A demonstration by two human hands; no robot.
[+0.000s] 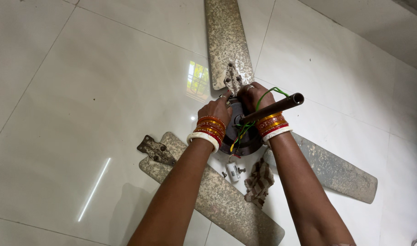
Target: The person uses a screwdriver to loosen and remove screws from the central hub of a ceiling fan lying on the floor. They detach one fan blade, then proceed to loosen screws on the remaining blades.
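L hand (pixel 216 108) & R hand (pixel 255 96) on fan motor (pixel 245 139), maybe gripping blade bracket (pixel 232 80)

We see bright, even daylight; a window's reflection (pixel 198 80) glares on the glossy floor tiles (pixel 80 91), shadows fall soft, and straight lines bow towards the edges.

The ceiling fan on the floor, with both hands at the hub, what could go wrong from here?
The loose screws by the capacitor could roll away across the tiles. The wires hanging off the rod may snag on the right hand. The detached blade lies near enough to be knocked.
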